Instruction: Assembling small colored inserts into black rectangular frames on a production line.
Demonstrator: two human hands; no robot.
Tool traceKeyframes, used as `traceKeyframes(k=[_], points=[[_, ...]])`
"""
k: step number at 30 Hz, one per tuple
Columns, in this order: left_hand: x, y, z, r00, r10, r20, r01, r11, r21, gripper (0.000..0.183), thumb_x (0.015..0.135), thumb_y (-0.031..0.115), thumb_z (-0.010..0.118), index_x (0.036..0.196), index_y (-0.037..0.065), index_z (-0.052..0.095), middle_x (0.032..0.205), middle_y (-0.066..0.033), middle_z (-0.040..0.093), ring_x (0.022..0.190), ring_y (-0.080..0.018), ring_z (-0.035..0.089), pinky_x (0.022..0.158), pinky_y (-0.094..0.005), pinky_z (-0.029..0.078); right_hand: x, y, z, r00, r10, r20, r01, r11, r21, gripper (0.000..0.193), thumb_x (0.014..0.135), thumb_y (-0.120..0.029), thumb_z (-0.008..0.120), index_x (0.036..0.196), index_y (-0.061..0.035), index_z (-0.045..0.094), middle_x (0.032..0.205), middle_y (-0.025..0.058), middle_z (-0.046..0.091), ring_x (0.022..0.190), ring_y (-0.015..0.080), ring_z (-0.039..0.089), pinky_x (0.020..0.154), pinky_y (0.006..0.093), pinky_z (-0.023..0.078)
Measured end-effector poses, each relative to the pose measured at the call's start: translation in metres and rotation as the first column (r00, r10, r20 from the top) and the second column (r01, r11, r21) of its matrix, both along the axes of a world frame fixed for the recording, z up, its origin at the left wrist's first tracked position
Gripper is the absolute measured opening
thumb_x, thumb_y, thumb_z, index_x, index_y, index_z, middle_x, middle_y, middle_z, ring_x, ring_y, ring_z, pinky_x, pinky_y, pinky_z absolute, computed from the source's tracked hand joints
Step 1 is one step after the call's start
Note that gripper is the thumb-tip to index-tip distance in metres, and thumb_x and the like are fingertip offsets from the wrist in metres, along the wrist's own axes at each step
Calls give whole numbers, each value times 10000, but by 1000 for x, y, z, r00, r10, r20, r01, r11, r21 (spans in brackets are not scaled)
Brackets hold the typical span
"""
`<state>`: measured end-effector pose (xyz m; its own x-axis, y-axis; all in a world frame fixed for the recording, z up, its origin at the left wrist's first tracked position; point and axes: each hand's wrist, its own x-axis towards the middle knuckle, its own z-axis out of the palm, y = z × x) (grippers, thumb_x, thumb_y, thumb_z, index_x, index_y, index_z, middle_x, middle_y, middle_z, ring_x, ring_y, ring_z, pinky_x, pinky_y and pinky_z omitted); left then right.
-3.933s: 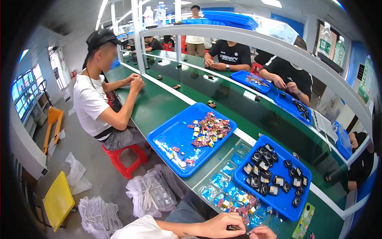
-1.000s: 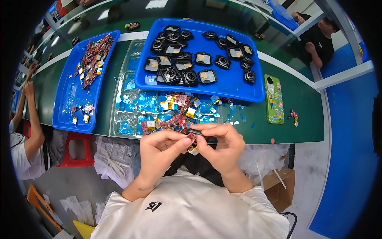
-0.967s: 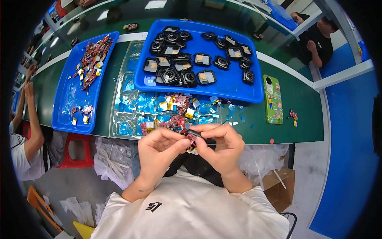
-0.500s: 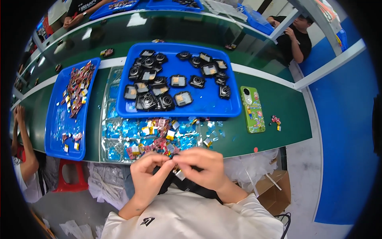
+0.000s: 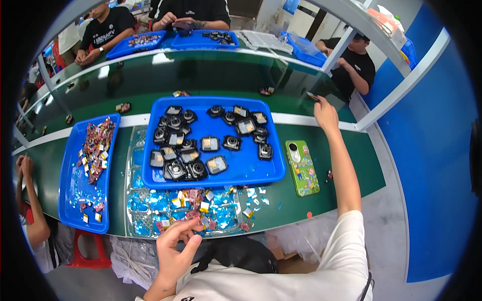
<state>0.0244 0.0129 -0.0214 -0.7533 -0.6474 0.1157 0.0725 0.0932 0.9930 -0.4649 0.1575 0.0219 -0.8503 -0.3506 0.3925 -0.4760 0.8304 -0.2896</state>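
Note:
My right hand (image 5: 326, 114) reaches far forward over the white rail, its fingertips pinching a small dark electronic part (image 5: 312, 96) above the green belt. Close to my body, my left hand (image 5: 175, 245) is curled at the tray's near edge. Its thumb and fingers close round something small and dark that I cannot make out. Just beyond it lies a clear compartment tray (image 5: 143, 214) with blue film pieces and small red circuit boards with batteries (image 5: 205, 206). Behind that stands a blue tray (image 5: 241, 173) of black camera-like housings (image 5: 210, 144).
A narrower blue tray (image 5: 68, 200) of small boards stands left. A green patterned phone (image 5: 303, 170) lies right of the big tray. White posts (image 5: 401, 83) frame the right side. Co-workers sit across the belt (image 5: 201, 75) and at left. A red stool (image 5: 83, 253) stands below.
My hands have parted: the right has stretched forward and right to the belt with a small part. My left has stayed near my body. The view has tilted up, showing more people.

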Motion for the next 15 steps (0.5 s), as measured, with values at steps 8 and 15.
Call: traceKeyframes(k=[8,15], points=[[24,-4,19,994,94,55,-85,985,-152,276,763,-25,659,1037,2,679,845,-86,690,681,-86,607,555,-188,417,-87,14,-49,944,-308,118,295,948,116,422,878,-346,459,1214,-115,569,1150,191,625,1064,379,590,898,471,464],[75,-53,124,933,276,-230,-333,427,-841,378,813,361,680,947,8,662,676,-62,523,618,-179,481,531,-267,338,39,32,93,903,277,-327,-414,762,-498,172,852,-159,679,964,-31,699,850,55,692,756,107,633,703,249,500]])
